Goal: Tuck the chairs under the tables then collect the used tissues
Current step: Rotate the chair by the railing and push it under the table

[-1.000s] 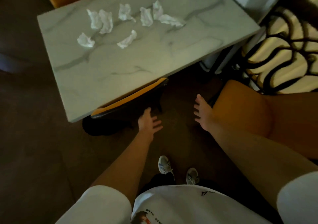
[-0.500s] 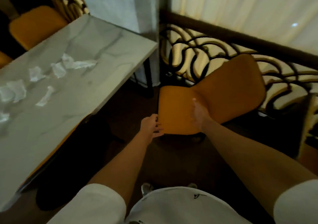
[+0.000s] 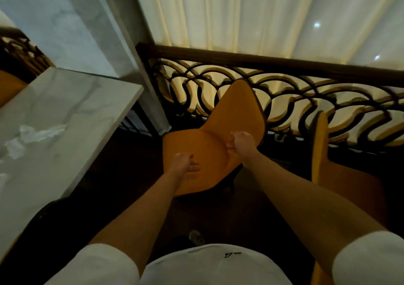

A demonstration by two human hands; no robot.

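Your left hand [image 3: 184, 164] lies flat, fingers spread, on the orange chair [image 3: 203, 151] at frame centre; your right hand [image 3: 241, 141] grips its backrest base. Crumpled tissues [image 3: 39, 132] sit on the marble surface [image 3: 65, 101], left.

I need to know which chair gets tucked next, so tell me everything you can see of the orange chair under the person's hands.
The orange chair has a smooth one-piece shell, seat curving up into a rounded backrest with dark edge trim, on a dark base mostly hidden in shadow. It stands on the dark floor, clear of the marble table, its back towards the ornate railing. The left hand lies flat on the seat; the right hand grips the shell where seat meets back.
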